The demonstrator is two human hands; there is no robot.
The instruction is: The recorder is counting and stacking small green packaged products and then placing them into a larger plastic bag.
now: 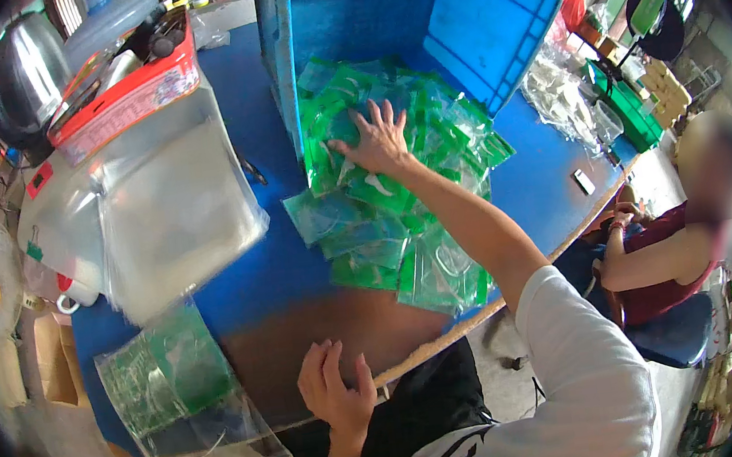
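Observation:
My right hand [379, 142] lies spread on a heap of small green and clear plastic packets [359, 243], at the mouth of a blue crate [488, 28] tipped on its side. The packets spill from the crate onto the blue tabletop, and some hold a pale curved item I cannot make out. My left hand [336, 388] hovers by the table's near edge, fingers apart and holding nothing. Left of it, a large clear bag [167, 370] with green packets inside lies partly over the table edge.
A stack of clear plastic bags [175, 195] covers the table's left side, beside a red box of tools [129, 93] and a metal kettle [24, 77]. A small white device [583, 181] lies at right. Another person [664, 260] sits beyond the table's right edge.

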